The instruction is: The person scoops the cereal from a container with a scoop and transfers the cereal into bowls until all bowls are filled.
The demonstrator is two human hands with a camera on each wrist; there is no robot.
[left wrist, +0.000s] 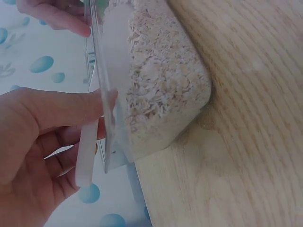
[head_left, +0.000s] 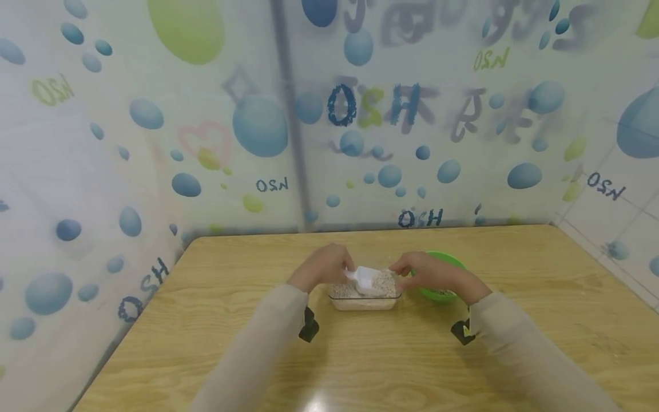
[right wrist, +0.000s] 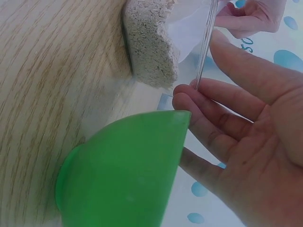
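Note:
A clear rectangular container (head_left: 362, 305) of pale flakes like rolled oats (head_left: 384, 283) stands on the table. My left hand (head_left: 325, 268) pinches the handle of a white scoop (head_left: 366, 278) at the container's left end. The scoop's head lies over the flakes; in the left wrist view its handle (left wrist: 86, 158) sticks out past the rim, between thumb and fingers. At the opposite end, my right hand (head_left: 435, 271) grips the container's rim between thumb and fingertips. Just beneath that hand is a green bowl (right wrist: 125, 172), partly hidden in the head view.
The wooden table (head_left: 391, 360) ends at a wall (head_left: 443, 137) with blue and green drop prints behind the container. Some pale flakes show inside the green bowl. A black strap piece (head_left: 309, 326) sits at the left wrist.

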